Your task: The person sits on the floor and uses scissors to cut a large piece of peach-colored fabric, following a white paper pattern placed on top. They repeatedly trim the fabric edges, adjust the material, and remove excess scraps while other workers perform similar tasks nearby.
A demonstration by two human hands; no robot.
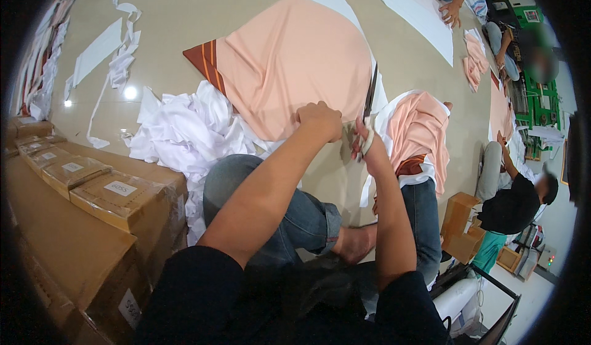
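left hand (320, 121): knuckles up, fingers curled, grip hidden, at near edge of peach fabric panel (301, 49) on glossy beige floor (209, 6). right hand (374, 154): fingers closed round pale-handled dark metal scissors (370, 95), pointing forward.

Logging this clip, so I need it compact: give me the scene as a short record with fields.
Left hand: closed at the near edge of the peach cloth, apparently gripping it
Right hand: holding scissors, blades pointing away from the person
Cloth detail: dark reddish striped corner at left, white border at upper right
Beside left forearm: heap of white fabric
Right of scissors: bunched peach-and-white cloth
Far left: taped cardboard boxes
Others: co-workers along the right
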